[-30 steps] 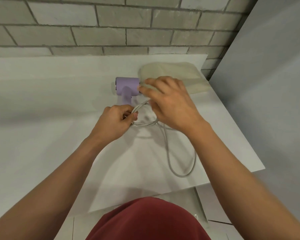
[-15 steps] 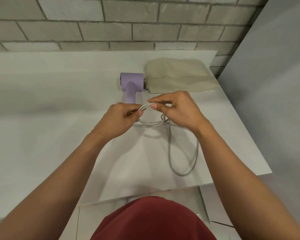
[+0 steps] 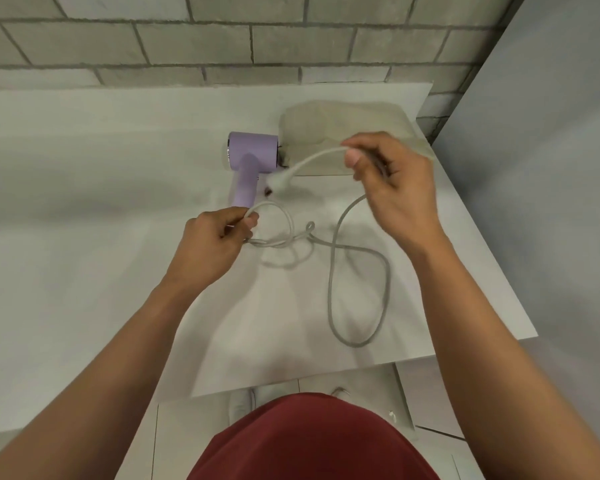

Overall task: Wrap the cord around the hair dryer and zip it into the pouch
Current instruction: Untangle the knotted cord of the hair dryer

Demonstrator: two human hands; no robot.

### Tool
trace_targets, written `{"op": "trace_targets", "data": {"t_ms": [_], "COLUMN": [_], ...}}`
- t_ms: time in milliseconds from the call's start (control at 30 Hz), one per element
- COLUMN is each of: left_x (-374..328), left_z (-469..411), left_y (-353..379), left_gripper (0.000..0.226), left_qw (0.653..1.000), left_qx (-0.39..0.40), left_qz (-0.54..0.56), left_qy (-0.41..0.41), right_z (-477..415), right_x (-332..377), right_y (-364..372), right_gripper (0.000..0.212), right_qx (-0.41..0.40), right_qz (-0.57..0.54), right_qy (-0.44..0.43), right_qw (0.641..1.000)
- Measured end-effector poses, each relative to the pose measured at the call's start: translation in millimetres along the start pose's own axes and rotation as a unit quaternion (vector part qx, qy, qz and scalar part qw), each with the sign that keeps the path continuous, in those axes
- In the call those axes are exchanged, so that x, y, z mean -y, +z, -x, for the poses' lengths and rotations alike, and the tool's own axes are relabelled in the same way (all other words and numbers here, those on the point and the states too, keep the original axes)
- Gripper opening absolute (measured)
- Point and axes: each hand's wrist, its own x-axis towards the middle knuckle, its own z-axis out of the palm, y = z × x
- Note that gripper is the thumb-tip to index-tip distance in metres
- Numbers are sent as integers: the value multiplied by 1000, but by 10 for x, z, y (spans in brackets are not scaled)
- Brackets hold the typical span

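Observation:
A lilac hair dryer [image 3: 252, 157] lies on the white table [image 3: 84, 202], handle pointing toward me. Its grey cord [image 3: 359, 289] runs from the handle's end in loose loops across the table. My left hand [image 3: 212, 247] grips a small loop of cord just below the handle. My right hand [image 3: 392, 188] is raised over the table and pinches the cord near its plug [image 3: 279, 180], which dangles to the left. A beige fabric pouch [image 3: 326, 129] lies flat right of the dryer, partly behind my right hand.
A grey brick wall [image 3: 222, 39] runs along the table's far edge. A grey panel [image 3: 551, 168] stands to the right. The table's near edge and right corner [image 3: 520, 334] are close to the cord loop. White shoes [image 3: 241, 403] show on the floor below.
My right hand has lifted up and to the right, drawing the plug end of the cord out of the bundle. The cord now lies in wider loops. My left hand stays by the handle.

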Motion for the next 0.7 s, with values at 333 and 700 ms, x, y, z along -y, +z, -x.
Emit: {"op": "trace_targets", "data": {"t_ms": [333,700], "left_x": [38,-53], "left_z": [-12,-39], "left_y": [27,35], "left_gripper": [17,31], "left_qw": [996,995], "left_qx": [4,16], "left_qz": [94,98], "left_qy": [-8,20], "right_z": [10,413], "right_x": [-712,-1522], "right_y": [-490,-695], "right_gripper": [14,12], "right_qx": [-50,-1], "right_qz": [90,11], "right_qy": [113,255], "right_qw": [988,967]}}
